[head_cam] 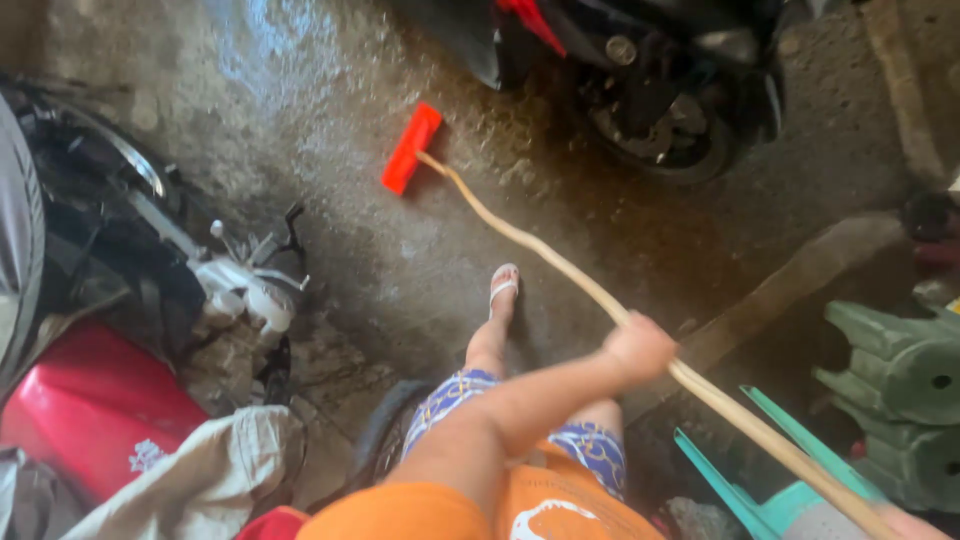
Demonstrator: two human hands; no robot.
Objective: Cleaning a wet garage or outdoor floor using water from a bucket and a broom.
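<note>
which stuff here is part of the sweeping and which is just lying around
In use:
- broom head, red, on the wet floor
- wooden handle
- left hand, gripping the handle
- right hand, at the handle's end

Lying about:
- motorbike
- green chairs
- red tank
- cloth

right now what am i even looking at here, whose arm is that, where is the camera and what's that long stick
The camera sits on a person's head and looks down, so you see their own body from above: orange shirt, patterned shorts, and one foot in a white sandal on the wet concrete floor.

The left hand is closed around a long wooden handle. That handle leads to a red push-broom head resting on the floor ahead. The right hand only shows at the bottom right corner, at the handle's upper end; its grip is mostly out of view.

Around them: a dark motorcycle at the top, another motorcycle with a red tank on the left, and stacked green plastic chairs on the right.
</note>
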